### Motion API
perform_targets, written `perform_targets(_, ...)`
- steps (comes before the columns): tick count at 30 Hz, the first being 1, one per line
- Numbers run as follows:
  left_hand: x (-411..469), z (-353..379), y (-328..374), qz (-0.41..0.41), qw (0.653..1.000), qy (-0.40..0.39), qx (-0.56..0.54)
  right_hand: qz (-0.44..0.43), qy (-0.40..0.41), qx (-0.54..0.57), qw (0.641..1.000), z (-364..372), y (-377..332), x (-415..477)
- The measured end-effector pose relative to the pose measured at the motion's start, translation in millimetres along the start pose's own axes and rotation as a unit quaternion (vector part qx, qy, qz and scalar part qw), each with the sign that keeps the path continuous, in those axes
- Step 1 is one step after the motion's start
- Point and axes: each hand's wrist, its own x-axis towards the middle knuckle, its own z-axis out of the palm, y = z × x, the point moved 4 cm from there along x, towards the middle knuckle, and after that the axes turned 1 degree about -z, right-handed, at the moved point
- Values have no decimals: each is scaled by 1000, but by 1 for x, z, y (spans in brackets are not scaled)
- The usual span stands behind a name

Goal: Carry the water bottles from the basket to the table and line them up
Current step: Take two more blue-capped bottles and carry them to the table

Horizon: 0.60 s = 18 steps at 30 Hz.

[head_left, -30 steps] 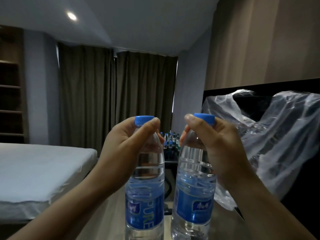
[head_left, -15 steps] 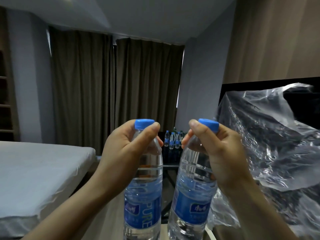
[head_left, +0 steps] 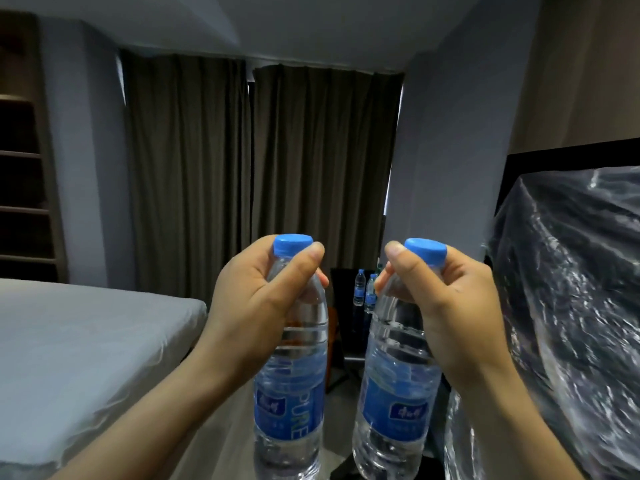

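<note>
Water bottle (head_left: 290,393) upright in our left grip (head_left: 258,306), fingers curled round neck below blue cap. Second water bottle (head_left: 394,403) same in right grip (head_left: 450,306). Both in air, side by side, apart. We see more bottles (head_left: 360,289) far ahead; bed (head_left: 86,341) left.

A bedroom, hotel-like — bed (head_left: 79,344) with grey sheet on the left, dark curtains (head_left: 256,174) drawn full height ahead, shelves (head_left: 24,181) along the far left wall.
</note>
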Motion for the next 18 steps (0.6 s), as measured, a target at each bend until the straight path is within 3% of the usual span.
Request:
perform_targets(10, 88, 27, -110, -36, 999, 7, 6, 30, 9, -8, 999, 26, 123, 80)
perform_targets(18, 178, 9, -220, -35, 999, -2, -3, 48, 20, -44, 998, 89, 226, 155)
